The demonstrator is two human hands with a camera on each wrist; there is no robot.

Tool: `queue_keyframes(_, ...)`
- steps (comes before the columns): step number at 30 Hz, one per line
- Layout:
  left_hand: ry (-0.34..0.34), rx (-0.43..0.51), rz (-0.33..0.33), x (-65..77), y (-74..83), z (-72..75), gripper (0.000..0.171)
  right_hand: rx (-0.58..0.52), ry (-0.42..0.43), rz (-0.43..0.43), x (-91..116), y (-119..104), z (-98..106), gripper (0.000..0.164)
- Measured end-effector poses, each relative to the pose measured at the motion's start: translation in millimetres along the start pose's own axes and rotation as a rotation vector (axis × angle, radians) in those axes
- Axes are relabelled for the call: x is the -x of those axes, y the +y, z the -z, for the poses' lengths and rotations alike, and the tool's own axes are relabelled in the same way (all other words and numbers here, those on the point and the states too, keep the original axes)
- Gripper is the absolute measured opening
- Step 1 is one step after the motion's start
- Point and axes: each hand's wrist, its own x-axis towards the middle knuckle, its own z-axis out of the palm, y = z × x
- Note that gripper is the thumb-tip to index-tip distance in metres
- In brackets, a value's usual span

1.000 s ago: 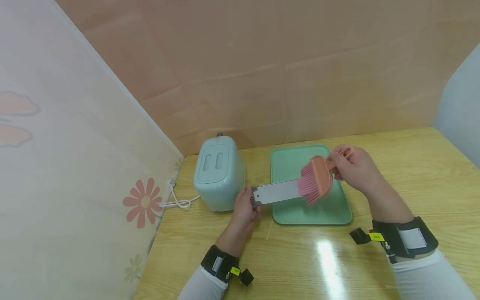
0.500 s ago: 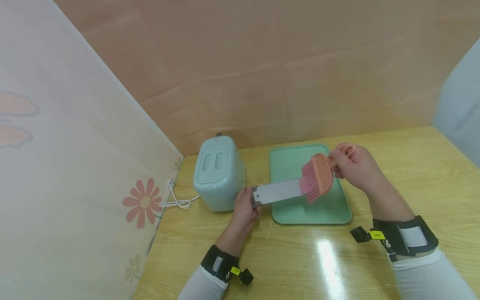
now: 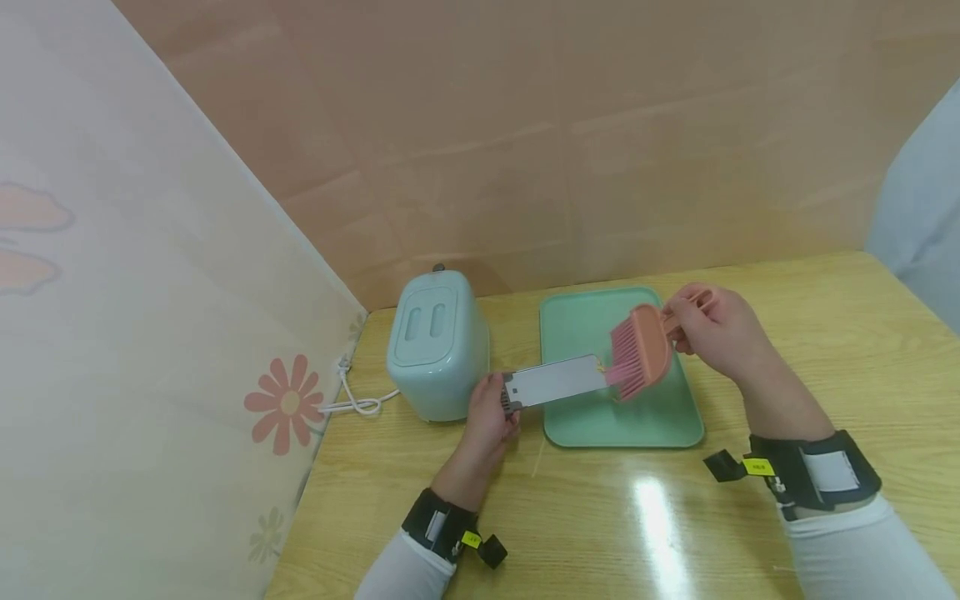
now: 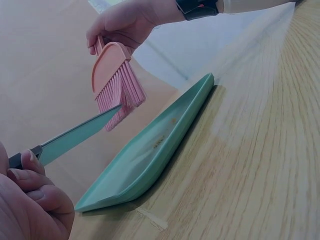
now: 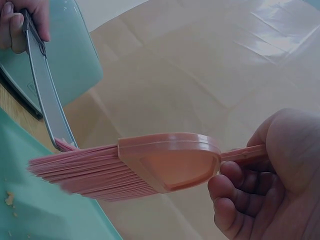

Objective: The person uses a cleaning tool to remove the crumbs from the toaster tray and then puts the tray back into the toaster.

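Observation:
My left hand grips the dark grey end of a crumb tray, a long flat metal strip held above the mint green tray. The right hand pinches the thin handle of a small pink brush. In the right wrist view the brush's bristles touch the far end of the crumb tray. Tan crumbs lie in the green tray, seen in the left wrist view. A pale blue-green toaster with a lidded top stands just left of the crumb tray.
The toaster's white cord lies looped on the wooden table by the left wall. A tan sheet covers the wall behind. Black straps with small cameras circle both wrists.
The brush has slid slightly right along the crumb tray toward its far end, where yellowish bits now show at the corner. My left hand and the crumb tray have hardly moved.

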Motion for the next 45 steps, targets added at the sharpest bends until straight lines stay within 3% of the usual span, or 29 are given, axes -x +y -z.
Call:
queue_keyframes(17, 0.046, -0.014, 0.04, -3.4, 2.2, -0.5, 0.033, 0.028, 0.005, -0.033, -3, 11, 8, 0.039)
queue_keyframes(30, 0.056, -0.018, 0.034, -0.4, 4.4, 2.0, 0.031, -0.003, 0.088, -0.046, -12, 34, 27, 0.043)
queue_keyframes(37, 0.05, -0.013, 0.031, -1.8, 2.5, 2.2, 0.031, -0.101, 0.166, -0.136, -13, 45, 46, 0.038)
queue_keyframes(45, 0.037, -0.016, 0.037, -3.7, 1.1, 1.5, 0.033, -0.41, 0.202, -0.14, -12, 43, 56, 0.028)
